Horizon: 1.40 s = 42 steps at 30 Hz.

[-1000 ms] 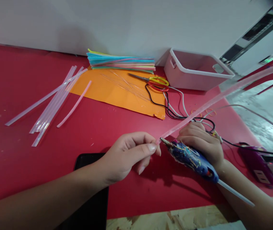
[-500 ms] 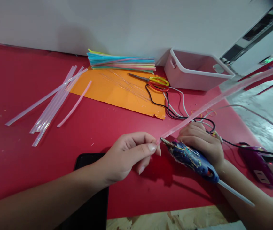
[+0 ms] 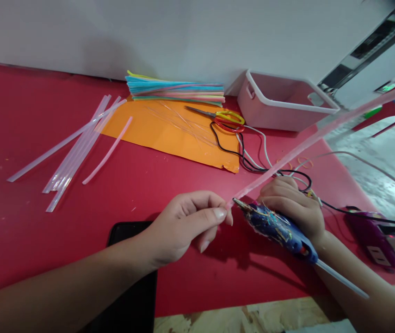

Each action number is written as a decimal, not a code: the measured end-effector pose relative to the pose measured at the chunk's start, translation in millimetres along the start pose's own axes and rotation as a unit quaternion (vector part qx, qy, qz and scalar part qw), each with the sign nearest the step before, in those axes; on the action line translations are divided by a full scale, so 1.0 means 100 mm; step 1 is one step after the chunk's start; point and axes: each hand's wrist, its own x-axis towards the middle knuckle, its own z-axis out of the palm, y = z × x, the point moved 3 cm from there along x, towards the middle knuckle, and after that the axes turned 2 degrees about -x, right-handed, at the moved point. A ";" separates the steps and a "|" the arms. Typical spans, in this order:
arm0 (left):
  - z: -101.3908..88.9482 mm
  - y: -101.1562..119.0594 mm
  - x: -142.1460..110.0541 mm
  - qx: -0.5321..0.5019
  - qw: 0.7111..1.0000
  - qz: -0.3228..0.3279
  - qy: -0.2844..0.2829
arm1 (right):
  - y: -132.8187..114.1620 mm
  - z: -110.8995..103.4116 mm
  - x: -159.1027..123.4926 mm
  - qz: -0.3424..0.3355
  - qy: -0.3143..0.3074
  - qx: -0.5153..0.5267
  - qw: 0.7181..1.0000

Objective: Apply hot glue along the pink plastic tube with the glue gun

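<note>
Two hands over a red bench [image 3: 45,249]. My left hand [image 3: 183,229] has its fingers together, clamped on the near end of the pink strip [image 3: 298,149]; the strip slants up rightward above the bench and out of view. My right hand [image 3: 293,203] has its fingers wrapped round the glue gun [image 3: 274,226], nozzle at the strip beside my left fingertips; whether they touch is unclear. A glue stick [image 3: 341,278] juts from its rear.

Handling (judged): the strip looks light, thin and bendy, best pinched near its end, clear of the nozzle, which may be hot; its long free part could sway. The gun seems heavier and rigid, to be held by the handle.

Surroundings: several clear tubes [image 3: 79,150] and a short pink piece [image 3: 109,150] lie at left; fuzzy stems [image 3: 175,90] and scissors [image 3: 230,121] rest by or on the orange sheet [image 3: 156,132], near the bin [image 3: 284,111]. Tangled cords [image 3: 253,164] behind my right hand could snag the gun; a black slab [image 3: 133,286] lies beneath my left forearm.
</note>
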 end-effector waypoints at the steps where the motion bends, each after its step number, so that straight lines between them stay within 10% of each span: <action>1: 0.00 0.00 0.00 0.000 1.000 0.000 0.001 | 0.00 0.00 0.00 0.000 0.000 -0.001 1.000; 42: 0.02 0.01 0.01 0.001 1.000 -0.007 0.007 | 0.03 0.00 -0.04 0.028 0.028 -0.004 0.999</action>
